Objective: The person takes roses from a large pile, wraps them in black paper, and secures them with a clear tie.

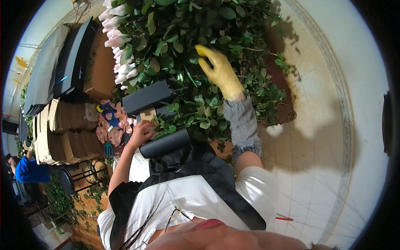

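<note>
My left hand, bare, has its fingers curled at a brown cardboard piece and leafy stems; what they grip is unclear. Above it lies a long black box, and below it a black cylindrical roll. My right hand, in a yellow rubber glove with a grey knit sleeve, hangs over a thick pile of green leafy stems with thumb and fingers apart. White-pink paper-wrapped flower heads line the pile's left side.
Stacks of brown cardboard sheets, scattered pink petals, a blue tool and teal scissors sit at left, below stacked black boxes. A person in blue is near a black stool. Tiled floor runs along the right.
</note>
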Tool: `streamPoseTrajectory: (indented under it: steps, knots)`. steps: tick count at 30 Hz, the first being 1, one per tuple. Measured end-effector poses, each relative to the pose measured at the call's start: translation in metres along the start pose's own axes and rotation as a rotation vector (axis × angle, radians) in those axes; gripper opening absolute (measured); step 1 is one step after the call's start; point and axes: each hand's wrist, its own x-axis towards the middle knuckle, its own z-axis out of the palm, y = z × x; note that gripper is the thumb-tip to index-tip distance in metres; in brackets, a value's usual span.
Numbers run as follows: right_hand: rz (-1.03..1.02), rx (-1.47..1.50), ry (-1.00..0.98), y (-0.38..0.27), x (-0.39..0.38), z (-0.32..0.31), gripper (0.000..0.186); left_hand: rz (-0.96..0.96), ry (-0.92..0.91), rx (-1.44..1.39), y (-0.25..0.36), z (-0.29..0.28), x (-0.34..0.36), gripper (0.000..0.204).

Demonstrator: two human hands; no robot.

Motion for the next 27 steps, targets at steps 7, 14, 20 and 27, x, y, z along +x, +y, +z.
streamPoseTrajectory:
  steps: [7,14,20,27]
  knots:
    - [-0.088,-0.721,0.181,0.044,0.159,0.035,0.035,-0.056,-0.017,-0.119,0.001,0.002,-0.004,0.033]
    - [-0.064,-0.567,0.133,0.092,0.231,0.038,0.06,-0.201,-0.179,-0.3,-0.005,-0.007,-0.01,0.044]
    - [-0.257,-0.969,0.097,0.111,0.211,0.026,0.061,-0.143,-0.105,-0.181,-0.001,-0.002,-0.004,0.038]
    - [-0.067,-0.714,0.453,0.075,0.256,0.021,0.012,-0.111,-0.028,-0.133,-0.002,0.004,-0.003,0.028]
